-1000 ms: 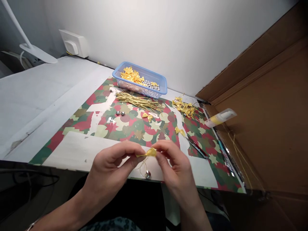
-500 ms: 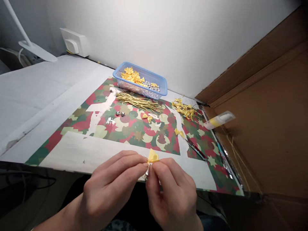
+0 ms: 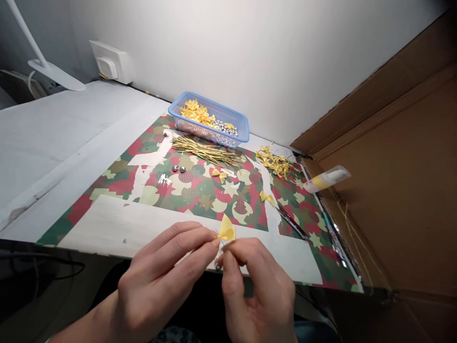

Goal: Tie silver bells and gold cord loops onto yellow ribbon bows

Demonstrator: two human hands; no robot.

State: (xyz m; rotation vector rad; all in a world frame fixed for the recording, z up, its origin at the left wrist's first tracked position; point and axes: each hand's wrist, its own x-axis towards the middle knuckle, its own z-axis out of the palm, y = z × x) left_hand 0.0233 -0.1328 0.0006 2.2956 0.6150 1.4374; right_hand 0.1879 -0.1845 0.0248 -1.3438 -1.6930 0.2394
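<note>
Near the table's front edge, my left hand [image 3: 167,271] pinches a yellow ribbon bow [image 3: 227,229] at its left side. My right hand [image 3: 255,283] is closed just below and right of the bow, its fingertips at a thin dark wire or needle that crosses the bow's knot. A small silver bell [image 3: 218,267] hangs below the fingertips, partly hidden. Two silver bells [image 3: 179,169] lie on the patterned paper. One loose yellow bow [image 3: 219,175] lies beyond my hands, and another bow [image 3: 266,198] rests beside the scissors [image 3: 291,222].
A blue basket [image 3: 243,128] with yellow bows and silver bells stands by the wall. Gold ties [image 3: 205,151] lie before it. At the right are a pile of finished-looking bows [image 3: 274,162], a glue bottle [image 3: 326,179] and cardboard [image 3: 392,157]. A white lamp base [image 3: 59,76] stands far left.
The bow has turned and shows more of its loops. My right fingertips have moved slightly down and away from the knot, and the wire or needle is now visible.
</note>
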